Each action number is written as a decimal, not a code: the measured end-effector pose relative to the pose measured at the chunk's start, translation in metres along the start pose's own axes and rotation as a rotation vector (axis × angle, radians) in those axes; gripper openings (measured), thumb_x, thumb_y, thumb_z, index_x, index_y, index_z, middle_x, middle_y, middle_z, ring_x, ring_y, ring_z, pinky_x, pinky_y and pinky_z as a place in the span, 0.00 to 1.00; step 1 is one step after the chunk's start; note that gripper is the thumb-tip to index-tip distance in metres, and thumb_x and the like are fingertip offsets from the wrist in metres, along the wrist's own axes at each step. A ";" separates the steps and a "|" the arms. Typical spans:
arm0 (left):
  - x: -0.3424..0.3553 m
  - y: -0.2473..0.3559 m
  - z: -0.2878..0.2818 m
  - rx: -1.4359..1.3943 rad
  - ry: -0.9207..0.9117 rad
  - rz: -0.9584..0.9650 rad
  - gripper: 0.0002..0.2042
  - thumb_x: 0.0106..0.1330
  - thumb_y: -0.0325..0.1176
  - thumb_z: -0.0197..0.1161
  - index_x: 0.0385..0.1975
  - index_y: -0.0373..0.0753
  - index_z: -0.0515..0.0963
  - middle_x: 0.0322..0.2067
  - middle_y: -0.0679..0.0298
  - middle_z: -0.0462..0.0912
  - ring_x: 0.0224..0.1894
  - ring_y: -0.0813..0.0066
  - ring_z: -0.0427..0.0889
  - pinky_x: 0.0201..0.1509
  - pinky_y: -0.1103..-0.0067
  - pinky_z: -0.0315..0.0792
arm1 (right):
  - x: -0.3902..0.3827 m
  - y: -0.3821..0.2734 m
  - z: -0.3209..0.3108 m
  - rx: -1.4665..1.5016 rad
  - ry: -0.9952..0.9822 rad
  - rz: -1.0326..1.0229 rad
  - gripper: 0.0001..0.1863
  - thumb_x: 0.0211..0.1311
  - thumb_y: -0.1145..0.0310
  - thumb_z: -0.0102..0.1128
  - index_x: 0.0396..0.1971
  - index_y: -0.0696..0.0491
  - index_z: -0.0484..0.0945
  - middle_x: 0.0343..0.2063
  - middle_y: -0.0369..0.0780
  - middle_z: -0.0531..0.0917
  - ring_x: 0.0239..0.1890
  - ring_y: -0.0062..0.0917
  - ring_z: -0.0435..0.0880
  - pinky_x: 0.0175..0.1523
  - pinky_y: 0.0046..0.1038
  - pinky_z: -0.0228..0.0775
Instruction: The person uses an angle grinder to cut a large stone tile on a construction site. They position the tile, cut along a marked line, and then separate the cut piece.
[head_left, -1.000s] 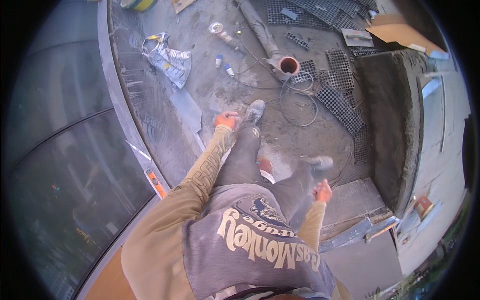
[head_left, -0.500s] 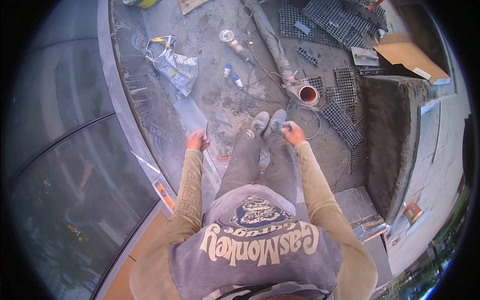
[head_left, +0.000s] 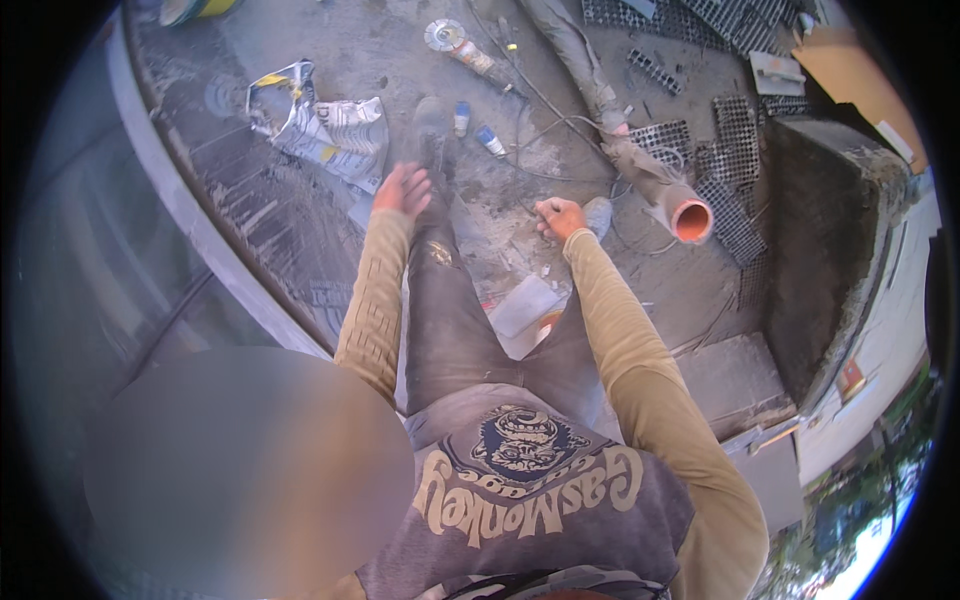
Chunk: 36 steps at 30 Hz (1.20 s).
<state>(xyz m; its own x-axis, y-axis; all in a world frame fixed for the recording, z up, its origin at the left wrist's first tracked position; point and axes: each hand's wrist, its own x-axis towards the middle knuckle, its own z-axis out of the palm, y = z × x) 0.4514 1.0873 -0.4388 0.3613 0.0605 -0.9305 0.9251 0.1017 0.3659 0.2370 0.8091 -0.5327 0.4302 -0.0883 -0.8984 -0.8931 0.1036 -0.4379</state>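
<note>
My left hand (head_left: 402, 188) is over my left leg (head_left: 440, 290), near a crumpled white bag (head_left: 320, 130) on the dusty grey floor (head_left: 505, 235), with its slightly blurred fingers apart and nothing in them. My right hand (head_left: 560, 218) hangs by my right boot (head_left: 596, 218), fingers curled; whether something small is inside them I cannot make out. Beyond the hands lie two blue-and-white plugs (head_left: 489, 139) with cables and a dusty power tool (head_left: 462, 50) with a disc. To the right, a long wrapped pipe (head_left: 660, 190) ends in an orange opening.
Black grid mats (head_left: 733, 220) lie at the right beside a rough cement step (head_left: 810, 260) and a cardboard sheet (head_left: 855, 85). A metal edge (head_left: 190, 210) with dark glass beyond runs along the left. A yellow-green bucket (head_left: 195, 12) is at upper left. A blurred patch covers the lower left.
My left foot has stepped forward and my left hand has moved up over that leg. My right hand has shifted slightly up and left. The view has turned, so the pipe end appears farther right.
</note>
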 end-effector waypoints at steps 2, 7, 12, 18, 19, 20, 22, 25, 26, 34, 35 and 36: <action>0.093 0.024 0.015 0.109 -0.127 -0.004 0.21 0.75 0.44 0.58 0.63 0.43 0.71 0.55 0.58 0.80 0.53 0.60 0.82 0.55 0.65 0.77 | 0.057 0.000 0.015 0.129 0.074 -0.005 0.11 0.69 0.62 0.62 0.38 0.54 0.85 0.25 0.39 0.87 0.25 0.20 0.85 0.33 0.27 0.77; 0.248 0.022 0.075 0.294 -0.270 -0.164 0.22 0.73 0.37 0.60 0.64 0.40 0.68 0.60 0.54 0.76 0.58 0.56 0.79 0.59 0.63 0.77 | 0.176 0.007 0.057 0.239 0.187 0.125 0.11 0.64 0.67 0.65 0.41 0.56 0.86 0.30 0.41 0.88 0.30 0.23 0.88 0.38 0.27 0.80; 0.381 -0.001 0.129 0.422 -0.307 -0.083 0.27 0.71 0.41 0.65 0.64 0.36 0.66 0.63 0.50 0.73 0.63 0.52 0.76 0.63 0.60 0.77 | 0.279 -0.016 0.114 -0.372 0.295 -0.081 0.13 0.59 0.67 0.65 0.43 0.55 0.84 0.36 0.47 0.88 0.43 0.38 0.88 0.50 0.40 0.79; 0.455 -0.005 0.221 0.185 -0.017 -0.071 0.31 0.58 0.35 0.73 0.61 0.35 0.68 0.56 0.51 0.74 0.59 0.55 0.76 0.60 0.64 0.76 | 0.353 0.020 0.148 -0.596 0.366 -0.090 0.27 0.53 0.63 0.71 0.54 0.49 0.76 0.52 0.50 0.80 0.57 0.48 0.78 0.60 0.44 0.73; 0.467 -0.007 0.227 0.159 -0.016 -0.046 0.30 0.58 0.37 0.72 0.60 0.35 0.69 0.54 0.52 0.75 0.57 0.55 0.77 0.58 0.64 0.77 | 0.359 0.027 0.151 -0.610 0.353 -0.096 0.30 0.52 0.62 0.72 0.57 0.48 0.74 0.54 0.50 0.79 0.59 0.48 0.77 0.61 0.44 0.72; 0.477 -0.010 0.229 0.143 -0.017 -0.030 0.29 0.59 0.38 0.72 0.59 0.35 0.70 0.51 0.52 0.76 0.55 0.56 0.78 0.55 0.65 0.78 | 0.361 0.031 0.153 -0.623 0.334 -0.101 0.34 0.52 0.61 0.73 0.60 0.48 0.72 0.56 0.50 0.77 0.60 0.48 0.75 0.62 0.43 0.71; 0.489 -0.013 0.228 0.120 -0.026 -0.005 0.27 0.59 0.41 0.70 0.56 0.35 0.72 0.47 0.54 0.78 0.50 0.57 0.80 0.50 0.65 0.80 | 0.361 0.036 0.152 -0.530 0.352 -0.146 0.35 0.51 0.60 0.74 0.60 0.50 0.71 0.55 0.51 0.77 0.59 0.48 0.76 0.62 0.43 0.71; 0.494 -0.003 0.217 0.102 -0.050 0.039 0.26 0.59 0.46 0.68 0.52 0.35 0.76 0.39 0.56 0.82 0.43 0.59 0.84 0.43 0.66 0.82 | 0.342 -0.012 0.139 -0.228 0.369 -0.162 0.35 0.49 0.59 0.76 0.58 0.53 0.72 0.54 0.54 0.77 0.59 0.50 0.76 0.63 0.44 0.70; 0.488 0.000 0.213 0.072 -0.094 0.025 0.26 0.59 0.48 0.68 0.50 0.35 0.77 0.37 0.56 0.83 0.40 0.60 0.85 0.41 0.67 0.83 | 0.338 -0.025 0.134 -0.105 0.386 -0.149 0.35 0.49 0.58 0.77 0.56 0.54 0.72 0.55 0.55 0.76 0.59 0.51 0.75 0.63 0.44 0.70; 0.449 0.099 0.147 0.011 -0.220 0.002 0.24 0.53 0.30 0.69 0.53 0.40 0.74 0.48 0.59 0.78 0.54 0.55 0.79 0.62 0.64 0.76 | 0.394 -0.061 0.196 -0.248 0.453 -0.180 0.35 0.47 0.57 0.79 0.55 0.50 0.76 0.52 0.51 0.81 0.58 0.47 0.79 0.61 0.43 0.74; 0.432 0.103 0.154 -0.003 -0.217 0.028 0.20 0.57 0.35 0.67 0.50 0.40 0.74 0.44 0.59 0.80 0.51 0.53 0.80 0.61 0.60 0.76 | 0.395 -0.064 0.195 -0.243 0.378 -0.083 0.33 0.46 0.57 0.79 0.54 0.50 0.77 0.50 0.50 0.83 0.56 0.45 0.82 0.60 0.42 0.75; 0.400 0.113 0.150 -0.018 -0.200 0.064 0.17 0.61 0.39 0.66 0.47 0.39 0.75 0.41 0.59 0.81 0.48 0.52 0.82 0.60 0.56 0.77 | 0.385 -0.062 0.188 -0.188 0.333 -0.048 0.33 0.46 0.57 0.79 0.53 0.50 0.78 0.49 0.49 0.84 0.55 0.44 0.82 0.60 0.41 0.75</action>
<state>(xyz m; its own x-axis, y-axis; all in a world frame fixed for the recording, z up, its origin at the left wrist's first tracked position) 0.7179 0.9741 -0.7731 0.4369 -0.1309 -0.8899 0.8980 0.1214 0.4230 0.4829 0.9552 -0.8576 0.4330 -0.4086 -0.8035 -0.8950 -0.0891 -0.4371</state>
